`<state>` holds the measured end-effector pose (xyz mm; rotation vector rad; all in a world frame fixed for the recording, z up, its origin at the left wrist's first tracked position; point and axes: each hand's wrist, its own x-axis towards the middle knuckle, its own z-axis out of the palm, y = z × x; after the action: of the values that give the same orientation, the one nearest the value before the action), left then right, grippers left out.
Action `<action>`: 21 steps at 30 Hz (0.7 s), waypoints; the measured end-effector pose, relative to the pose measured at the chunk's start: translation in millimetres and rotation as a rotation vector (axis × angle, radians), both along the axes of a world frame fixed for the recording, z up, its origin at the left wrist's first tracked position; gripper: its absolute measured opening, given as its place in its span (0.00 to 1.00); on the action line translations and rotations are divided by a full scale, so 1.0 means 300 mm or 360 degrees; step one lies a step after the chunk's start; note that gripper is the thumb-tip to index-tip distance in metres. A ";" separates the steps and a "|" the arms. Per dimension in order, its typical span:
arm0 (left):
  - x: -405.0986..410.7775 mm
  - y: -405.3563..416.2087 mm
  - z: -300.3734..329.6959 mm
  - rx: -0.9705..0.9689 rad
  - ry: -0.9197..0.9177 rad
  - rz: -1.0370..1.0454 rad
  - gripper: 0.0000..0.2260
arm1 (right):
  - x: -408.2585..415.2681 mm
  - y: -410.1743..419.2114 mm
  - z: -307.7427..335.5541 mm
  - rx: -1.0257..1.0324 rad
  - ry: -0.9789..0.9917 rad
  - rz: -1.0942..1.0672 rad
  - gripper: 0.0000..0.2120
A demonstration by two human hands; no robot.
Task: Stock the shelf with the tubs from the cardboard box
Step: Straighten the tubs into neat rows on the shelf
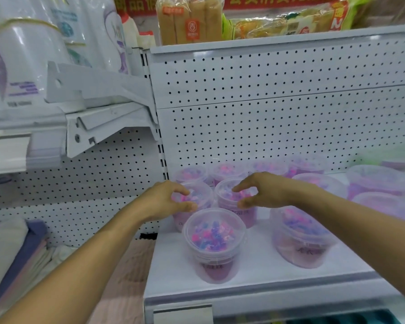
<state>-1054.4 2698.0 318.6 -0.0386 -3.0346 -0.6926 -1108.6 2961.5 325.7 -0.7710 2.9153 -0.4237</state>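
Clear plastic tubs with pink and blue bits under their lids stand on the white shelf (173, 272). My left hand (164, 202) curls its thumb and fingers round the left side of one tub (197, 195) in the second row. Beside it, my right hand (264, 192) grips the neighbouring tub (227, 195) from the right, thumb in front and forefinger over the lid. Both tubs stand upright and touch each other. Another tub (214, 235) stands just in front of them and one more (299, 232) to the front right. The cardboard box is out of view.
More tubs line the pegboard back panel (267, 113) and crowd the shelf's right end (379, 183), blurred. A metal shelf bracket (98, 108) juts out at upper left under wrapped tissue packs (21, 54). Bread packs (189, 19) lie on the top shelf. Folded cloths (14, 253) lie at lower left.
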 end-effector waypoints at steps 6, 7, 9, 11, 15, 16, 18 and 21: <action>0.008 0.015 -0.004 0.0024 0.0088 -0.0006 0.24 | 0.042 0.084 0.048 -0.0242 -0.0026 -0.0039 0.30; 0.012 0.032 -0.004 0.0039 0.0180 -0.0028 0.22 | 0.047 0.133 0.077 -0.0309 0.0024 -0.0100 0.29; 0.014 0.088 0.006 0.0094 0.0306 -0.0142 0.18 | 0.048 0.251 0.132 -0.0305 0.0137 -0.0263 0.24; 0.006 0.161 0.016 0.0135 0.0307 -0.0294 0.16 | 0.042 0.361 0.165 -0.0127 0.0156 -0.0435 0.20; -0.034 0.279 0.016 -0.0086 0.0154 -0.0367 0.14 | 0.053 0.455 0.140 0.0253 -0.0037 -0.0512 0.19; -0.042 0.298 0.013 -0.0162 0.0115 -0.0339 0.15 | 0.056 0.461 0.123 0.0281 -0.0069 -0.0494 0.20; -0.056 0.324 0.013 -0.0221 0.0083 -0.0273 0.16 | 0.053 0.474 0.090 0.0219 -0.0064 -0.0454 0.21; -0.062 0.343 0.017 -0.0230 0.0110 -0.0229 0.14 | 0.026 0.476 0.052 0.0025 0.0001 -0.0357 0.19</action>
<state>-1073.0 2800.8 323.7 -0.2807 -3.0307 -0.4669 -1100.8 3104.4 341.4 -0.4423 3.0128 -0.4179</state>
